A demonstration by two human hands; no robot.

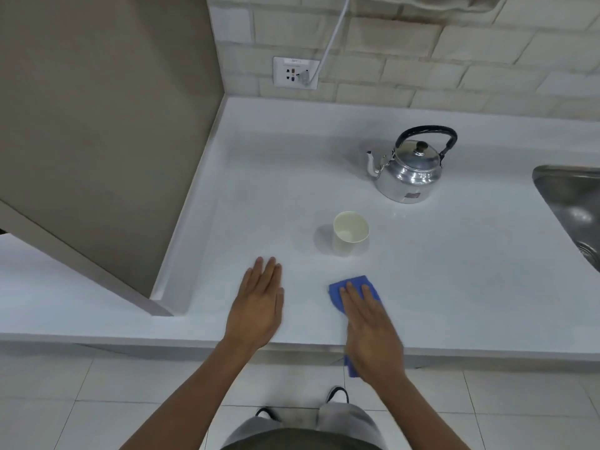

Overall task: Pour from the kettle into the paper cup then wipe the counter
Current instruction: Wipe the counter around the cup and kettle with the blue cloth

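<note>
Right hand lies flat, fingers together, pressing a blue cloth onto the table in front of the paper cup; most of the cloth is hidden. Left hand rests flat left of the cloth, fingers together, empty. Kettle stands behind the cup.

Shiny kettle stands upright behind the upright white paper cup on the white counter.

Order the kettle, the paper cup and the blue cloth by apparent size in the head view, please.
1. kettle
2. paper cup and blue cloth: unsure, because the right hand covers most of the cloth.
</note>
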